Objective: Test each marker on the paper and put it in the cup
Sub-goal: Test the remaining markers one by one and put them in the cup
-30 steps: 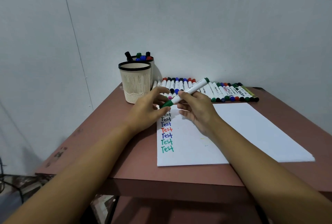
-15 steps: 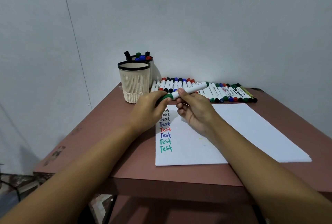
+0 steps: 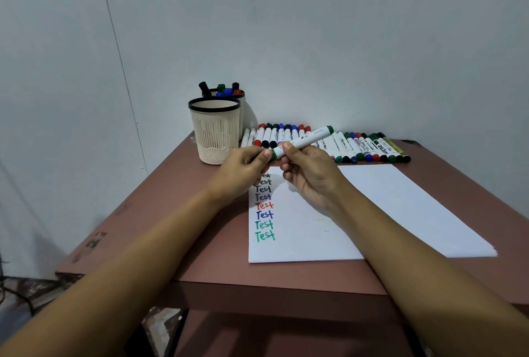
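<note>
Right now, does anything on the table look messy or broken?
Nothing is spilled or broken. Only small things stand out: faint yellow and blue specks stain the paper right of the Test words, and the table shows dark scuffs at its left edge.

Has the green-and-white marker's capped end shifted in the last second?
Yes. The capped end of the green-and-white marker, pinched by the left hand, has risen from below the beige ribbed cup's base line to above it; the far end barely moved.
</note>
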Available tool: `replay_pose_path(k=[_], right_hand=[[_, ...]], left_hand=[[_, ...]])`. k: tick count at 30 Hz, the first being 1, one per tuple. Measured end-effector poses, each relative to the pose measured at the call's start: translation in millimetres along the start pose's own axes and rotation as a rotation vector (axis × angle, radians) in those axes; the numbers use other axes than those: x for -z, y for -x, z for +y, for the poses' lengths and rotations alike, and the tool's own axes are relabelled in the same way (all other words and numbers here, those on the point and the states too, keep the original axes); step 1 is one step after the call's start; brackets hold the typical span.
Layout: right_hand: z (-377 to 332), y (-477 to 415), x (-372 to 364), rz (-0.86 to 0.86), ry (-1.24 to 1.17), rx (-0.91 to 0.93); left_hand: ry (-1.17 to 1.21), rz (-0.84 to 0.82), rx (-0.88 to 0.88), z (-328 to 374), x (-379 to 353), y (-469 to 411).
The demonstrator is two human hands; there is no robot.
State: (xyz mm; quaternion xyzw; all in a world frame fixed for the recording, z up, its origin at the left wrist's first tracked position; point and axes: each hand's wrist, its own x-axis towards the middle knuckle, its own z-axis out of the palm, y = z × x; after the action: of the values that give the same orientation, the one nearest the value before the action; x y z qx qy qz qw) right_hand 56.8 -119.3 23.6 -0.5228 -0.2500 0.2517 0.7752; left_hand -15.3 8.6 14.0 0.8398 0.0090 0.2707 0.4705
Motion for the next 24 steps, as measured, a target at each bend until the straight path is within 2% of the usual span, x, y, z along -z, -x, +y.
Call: replay_pose_path(k=[5, 7, 10, 13, 17, 20, 24], right_hand=[[-1.3, 1.0, 0.0, 0.047, 0.051, 0.054], [-1.9, 1.7, 2.4, 0.084, 0.224, 0.090], [0.0, 4.5, 5.9, 0.140, 0.613, 0.190], [8.9, 5.7, 10.2, 0.150, 0.966, 0.330], [20.9, 4.4, 15.3, 0.066, 1.493, 0.233], [23.2, 5.8, 13.9, 0.015, 1.601, 0.196], [22.4, 5.4, 12.4, 0.019, 1.618, 0.202]], left_hand=[[0.020, 0.030, 0.007, 4.7, 2.6, 0.5], [0.086, 0.068, 0.028, 10.3, 5.4, 1.1], [0.127, 0.128, 0.020, 21.9, 16.4, -0.1], [-0.027, 0.175, -0.028, 38.6, 36.9, -10.8], [-0.223, 0.369, -0.087, 61.2, 81.4, -53.5], [-0.311, 0.453, -0.048, 66.3, 117.7, -89.2], [-0.588, 0.460, 0.023, 59.2, 141.6, -123.7]])
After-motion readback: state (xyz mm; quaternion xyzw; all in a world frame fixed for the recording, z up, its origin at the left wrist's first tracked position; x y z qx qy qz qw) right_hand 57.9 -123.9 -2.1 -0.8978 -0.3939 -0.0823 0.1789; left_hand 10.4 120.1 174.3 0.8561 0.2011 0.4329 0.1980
